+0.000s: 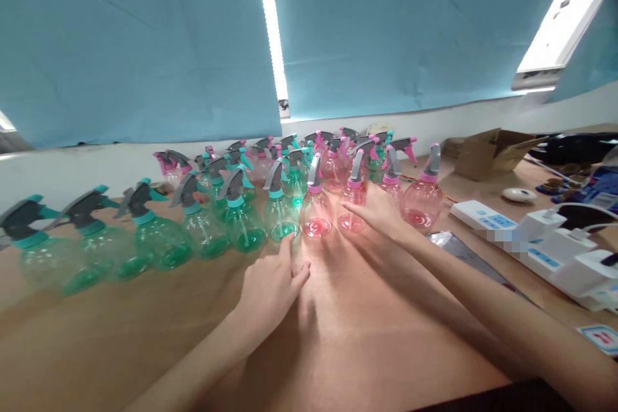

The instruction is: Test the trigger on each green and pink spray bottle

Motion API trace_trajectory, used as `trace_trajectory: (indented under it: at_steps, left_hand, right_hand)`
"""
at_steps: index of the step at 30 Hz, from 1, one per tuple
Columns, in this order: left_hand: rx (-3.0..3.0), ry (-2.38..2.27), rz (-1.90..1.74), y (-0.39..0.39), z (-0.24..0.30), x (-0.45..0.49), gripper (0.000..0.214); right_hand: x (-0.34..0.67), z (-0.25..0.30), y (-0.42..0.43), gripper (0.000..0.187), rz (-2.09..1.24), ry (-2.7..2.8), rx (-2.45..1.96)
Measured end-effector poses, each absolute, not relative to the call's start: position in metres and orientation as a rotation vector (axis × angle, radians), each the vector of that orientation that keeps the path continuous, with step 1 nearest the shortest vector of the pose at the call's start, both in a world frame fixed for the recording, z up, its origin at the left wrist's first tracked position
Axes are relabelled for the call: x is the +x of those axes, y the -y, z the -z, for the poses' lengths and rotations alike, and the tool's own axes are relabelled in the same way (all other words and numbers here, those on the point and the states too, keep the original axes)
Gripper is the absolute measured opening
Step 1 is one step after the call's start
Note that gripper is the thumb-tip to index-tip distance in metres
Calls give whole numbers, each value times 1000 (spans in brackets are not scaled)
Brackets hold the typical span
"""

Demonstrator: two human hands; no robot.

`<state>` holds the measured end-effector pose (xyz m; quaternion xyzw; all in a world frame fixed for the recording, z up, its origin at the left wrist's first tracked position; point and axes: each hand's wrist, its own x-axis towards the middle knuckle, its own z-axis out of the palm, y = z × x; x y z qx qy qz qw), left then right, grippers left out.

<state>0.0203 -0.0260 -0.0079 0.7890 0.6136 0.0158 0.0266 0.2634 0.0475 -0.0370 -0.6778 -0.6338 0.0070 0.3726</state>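
Note:
Several spray bottles stand in rows on a brown table [120,335]: green ones with teal triggers on the left, pink ones on the right. My left hand [270,290] lies on the table with fingers stretched out, its fingertip touching the base of a green bottle [281,215]. My right hand [381,212] reaches forward, fingers extended flat, resting against a pink bottle [352,206] in the front row. Between the two hands stands another pink bottle [316,209]. Neither hand grips anything.
A white power strip [487,215] and white chargers [570,251] lie at the right. A cardboard box [492,151] stands at the back right near a white wall ledge. Blue curtains hang behind the table.

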Motion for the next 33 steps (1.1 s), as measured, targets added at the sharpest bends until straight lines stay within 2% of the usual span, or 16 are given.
trace_trajectory:
  at_steps: [9, 17, 20, 24, 26, 30, 33]
  left_hand:
    - [2391, -1650, -248, 32, 14, 30, 49]
    - [2312, -1372, -705, 21, 18, 42, 43]
    - [2229, -1235, -808, 19, 18, 48, 45]
    - [2139, -1082, -930, 22, 8, 55, 53]
    - [2106, -1053, -961, 23, -1, 58, 50]
    - [2023, -1069, -991, 22, -13, 56, 26]
    - [2035, -995, -1035, 17, -9, 47, 26]
  right_hand:
    - [267, 34, -23, 51, -43, 1639, -1768]
    - [258, 39, 25, 51, -151, 1805, -1582]
    - [249, 27, 49, 45, -171, 1868, -1484]
    - [225, 19, 66, 24, -227, 1973, -1335]
    - [212, 28, 66, 37, -211, 1901, -1280]
    - [191, 53, 60, 66, -261, 1917, -1197]
    - [187, 60, 54, 73, -354, 1950, -1142]
